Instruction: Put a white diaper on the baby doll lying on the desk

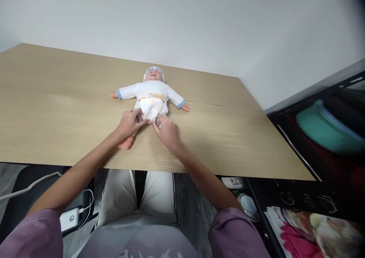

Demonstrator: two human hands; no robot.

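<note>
A baby doll in a white top with blue cuffs and a printed white hat lies on its back on the table, arms spread. Around its hips sits a white diaper with an orange printed band at the waist. My left hand pinches the diaper's lower edge on the left side. Opposite it, my right hand pinches the lower edge on the right, thumb and fingers together. One bare doll foot shows below my left wrist; the other leg is hidden behind my right hand.
The wooden table reaches back to a white wall. On the right stands a black shelf with a teal item and colourful packages. A white device with a cable lies on a black seat at lower left.
</note>
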